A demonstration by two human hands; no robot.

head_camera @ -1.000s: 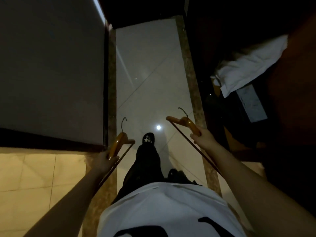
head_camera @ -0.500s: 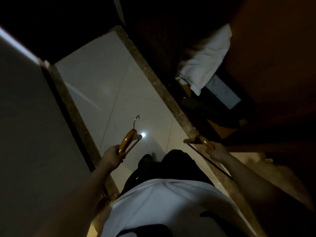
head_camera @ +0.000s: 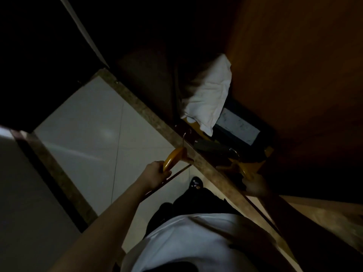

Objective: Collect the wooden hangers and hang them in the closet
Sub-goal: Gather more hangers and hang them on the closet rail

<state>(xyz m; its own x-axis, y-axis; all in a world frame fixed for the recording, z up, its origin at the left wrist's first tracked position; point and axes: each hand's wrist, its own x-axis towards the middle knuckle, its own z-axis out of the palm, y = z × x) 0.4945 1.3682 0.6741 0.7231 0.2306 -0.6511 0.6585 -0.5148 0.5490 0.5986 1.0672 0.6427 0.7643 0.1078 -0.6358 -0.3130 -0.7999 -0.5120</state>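
The left hand (head_camera: 156,174), near the middle of the frame, has its fingers (head_camera: 166,174) curled round one arm of the left hanger (head_camera: 173,157). Held by the shoulder like this, the hanger's metal hook (head_camera: 184,137) points up and away, free to catch on a rail, while its thin crossbar (head_camera: 178,171) trails back under the wrist. The right hand (head_camera: 255,186), right of centre and dim with blur, holds the right hanger (head_camera: 244,169) by its end; I cannot tell just how its fingers lie. That hanger sits over the dark opening of the closet (head_camera: 294,75), whose brown wooden side panel fills the upper right. Carrying one hanger in each hand probably keeps the hooks from tangling. The step looks like the approach to the closet, with nothing hung yet. A speckled stone threshold (head_camera: 149,116) runs diagonally from upper centre to lower right, dividing the pale tiled floor (head_camera: 94,124) from the closet, and the left hanger is just at its edge. Low in the closet lie a crumpled white cloth (head_camera: 208,95) and a pale flat box (head_camera: 238,126), so room there is crowded. The rail is out of view, and the free room seems to be upward. A grey panel (head_camera: 29,193) at lower left narrows the passage, so a wide swing looks unwise.
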